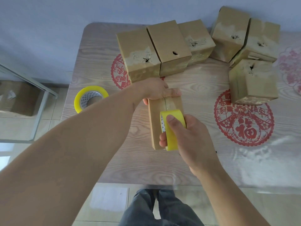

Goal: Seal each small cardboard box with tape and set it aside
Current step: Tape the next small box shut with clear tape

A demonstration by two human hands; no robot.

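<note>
A small cardboard box [155,123] lies on its side at the middle of the table. My left hand [157,89] grips its far end, thumb pressed along the top edge. My right hand [187,136] grips a yellow tape roll [172,131] resting on the box's upper face. A clear strip of tape runs from the roll along the box's seam toward my left thumb.
A second yellow tape roll [90,97] lies at the table's left. Several cardboard boxes [169,46] stand along the far edge, and one more box [253,82] stands at the right. Red paper-cut patterns [244,124] show on the wood-grain table [138,165]. A metal frame [40,101] stands left.
</note>
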